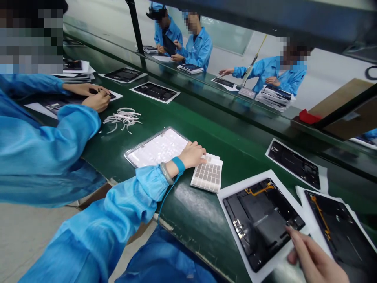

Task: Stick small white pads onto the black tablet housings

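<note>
My left hand (pixel 193 154), with a blue strap at the wrist, has its fingers curled over the top edge of a sheet of small grey square stickers (pixel 207 175). A clear tray with a white sheet (pixel 160 147) lies beside it on the left. At lower right my right hand (pixel 313 253) is closed in a pinch over the edge of a black tablet back housing (pixel 265 222) with an orange flex cable. What sits between those fingertips is too small and dark to make out. White paper (pixel 229 188) lies beneath the housing.
More black housings lie on paper at right (pixel 338 228) and along the green bench (pixel 154 92). A pile of white strips (pixel 125 118) sits left of the tray. A co-worker's hands (pixel 97 98) work at left; several people sit beyond the ledge.
</note>
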Tool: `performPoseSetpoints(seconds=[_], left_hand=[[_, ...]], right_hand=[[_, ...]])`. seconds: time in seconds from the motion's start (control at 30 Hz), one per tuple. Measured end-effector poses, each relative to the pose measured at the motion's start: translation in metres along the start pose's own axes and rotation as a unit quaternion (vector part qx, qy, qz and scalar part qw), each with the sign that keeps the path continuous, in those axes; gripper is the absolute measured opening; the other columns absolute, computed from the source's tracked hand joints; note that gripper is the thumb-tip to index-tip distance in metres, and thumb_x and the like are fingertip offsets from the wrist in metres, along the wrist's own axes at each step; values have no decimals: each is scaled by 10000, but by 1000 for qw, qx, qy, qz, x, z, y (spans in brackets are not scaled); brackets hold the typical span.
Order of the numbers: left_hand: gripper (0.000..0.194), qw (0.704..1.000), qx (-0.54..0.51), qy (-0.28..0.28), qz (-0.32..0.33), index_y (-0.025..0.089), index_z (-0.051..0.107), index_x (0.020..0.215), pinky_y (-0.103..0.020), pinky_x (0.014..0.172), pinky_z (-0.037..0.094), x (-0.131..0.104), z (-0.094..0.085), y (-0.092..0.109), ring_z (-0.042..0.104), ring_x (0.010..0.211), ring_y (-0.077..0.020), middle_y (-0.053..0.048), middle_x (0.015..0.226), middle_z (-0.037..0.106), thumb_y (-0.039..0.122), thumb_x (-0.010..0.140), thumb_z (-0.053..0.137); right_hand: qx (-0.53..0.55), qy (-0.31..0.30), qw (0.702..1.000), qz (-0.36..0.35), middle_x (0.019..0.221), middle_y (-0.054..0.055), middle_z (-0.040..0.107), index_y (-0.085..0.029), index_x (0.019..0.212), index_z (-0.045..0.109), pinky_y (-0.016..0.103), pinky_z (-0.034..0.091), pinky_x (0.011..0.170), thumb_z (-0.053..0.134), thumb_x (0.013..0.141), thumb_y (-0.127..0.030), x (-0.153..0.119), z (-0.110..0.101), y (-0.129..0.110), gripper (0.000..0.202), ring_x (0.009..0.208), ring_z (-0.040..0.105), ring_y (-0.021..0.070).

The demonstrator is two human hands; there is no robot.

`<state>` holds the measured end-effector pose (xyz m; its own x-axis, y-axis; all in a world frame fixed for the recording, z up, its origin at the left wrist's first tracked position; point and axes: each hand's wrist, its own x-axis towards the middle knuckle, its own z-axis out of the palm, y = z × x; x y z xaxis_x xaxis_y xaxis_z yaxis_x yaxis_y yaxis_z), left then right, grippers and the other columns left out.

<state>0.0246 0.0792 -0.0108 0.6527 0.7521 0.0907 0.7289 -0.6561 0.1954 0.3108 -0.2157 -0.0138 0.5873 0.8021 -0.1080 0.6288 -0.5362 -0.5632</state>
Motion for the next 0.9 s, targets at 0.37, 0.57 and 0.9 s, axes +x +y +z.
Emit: performPoseSetpoints(seconds=[0.37, 0.57, 0.9], left_hand=[[186, 997, -47, 32, 51, 189, 692, 907, -352, 823, 283, -16, -12, 13, 536, 942, -197, -18, 923, 701, 324, 894, 564], [176, 997, -37, 25, 63, 192, 700, 875, -359, 824, 276, -19, -11, 13, 531, 960, -202, -8, 923, 710, 308, 892, 568], [328, 997, -22, 65, 32, 136, 622, 1113, -405, 856, 319, -22, -12, 10, 529, 1034, -273, -109, 1089, 653, 354, 869, 600]], right_hand=[[-115, -43, 895, -429, 1015, 64, 640, -178, 1044, 607, 294, 477, 747, 465, 914, -235, 86, 72, -193, 201, 858, 633, 192], [-276, -28, 860, -428, 1009, 17, 622, -227, 964, 617, 265, 379, 537, 423, 954, -293, 92, 93, -207, 205, 734, 631, 161], [0, -103, 935, -339, 863, 17, 645, -194, 820, 605, 255, 405, 640, 514, 876, -269, 88, 48, -174, 131, 759, 588, 153]])
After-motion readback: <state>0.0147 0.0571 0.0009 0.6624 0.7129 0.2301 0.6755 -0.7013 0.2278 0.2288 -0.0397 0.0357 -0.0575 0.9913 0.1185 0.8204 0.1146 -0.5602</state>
